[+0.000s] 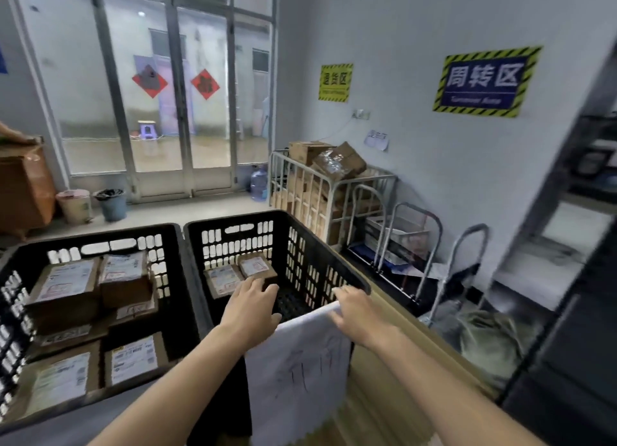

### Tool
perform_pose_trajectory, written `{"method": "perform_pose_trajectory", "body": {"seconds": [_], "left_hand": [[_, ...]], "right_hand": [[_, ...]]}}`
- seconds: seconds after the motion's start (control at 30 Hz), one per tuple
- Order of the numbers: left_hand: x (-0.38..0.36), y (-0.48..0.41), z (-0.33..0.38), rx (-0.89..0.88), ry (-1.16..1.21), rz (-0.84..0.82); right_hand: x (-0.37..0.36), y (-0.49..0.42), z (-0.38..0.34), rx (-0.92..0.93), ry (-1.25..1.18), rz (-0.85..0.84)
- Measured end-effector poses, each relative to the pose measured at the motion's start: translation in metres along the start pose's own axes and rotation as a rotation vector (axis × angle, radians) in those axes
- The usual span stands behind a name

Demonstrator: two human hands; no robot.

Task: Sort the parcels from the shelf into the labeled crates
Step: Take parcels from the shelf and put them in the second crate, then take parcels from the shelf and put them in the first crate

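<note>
Black right crate (233, 219), two small parcels (223, 278) at its far wall, left hand (253, 307) inside, fingers straight by their near edge, right hand (355, 313) loose-fingered on the paper label (297, 362) over the rim, left crate (100, 234) full of boxes (66, 280)

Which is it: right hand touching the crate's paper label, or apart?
Touching. Head view: fingers of the right hand lie on the paper label at the crate rim.
</note>
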State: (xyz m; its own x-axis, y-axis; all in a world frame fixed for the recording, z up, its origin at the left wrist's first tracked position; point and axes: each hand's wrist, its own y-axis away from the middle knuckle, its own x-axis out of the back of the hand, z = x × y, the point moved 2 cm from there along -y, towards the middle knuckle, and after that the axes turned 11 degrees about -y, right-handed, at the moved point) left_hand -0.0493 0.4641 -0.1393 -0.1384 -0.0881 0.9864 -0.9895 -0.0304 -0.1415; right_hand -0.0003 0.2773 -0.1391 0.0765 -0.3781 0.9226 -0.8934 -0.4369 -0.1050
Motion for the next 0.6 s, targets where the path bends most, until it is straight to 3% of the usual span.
{"method": "perform_pose_trajectory", "body": {"seconds": [0.6], "left_hand": [[0.084,0.036,0.259,-0.515,0.179,0.189]], "right_hand": [[0.144,0.233,0.098,-0.414,0.076,0.258]]}}
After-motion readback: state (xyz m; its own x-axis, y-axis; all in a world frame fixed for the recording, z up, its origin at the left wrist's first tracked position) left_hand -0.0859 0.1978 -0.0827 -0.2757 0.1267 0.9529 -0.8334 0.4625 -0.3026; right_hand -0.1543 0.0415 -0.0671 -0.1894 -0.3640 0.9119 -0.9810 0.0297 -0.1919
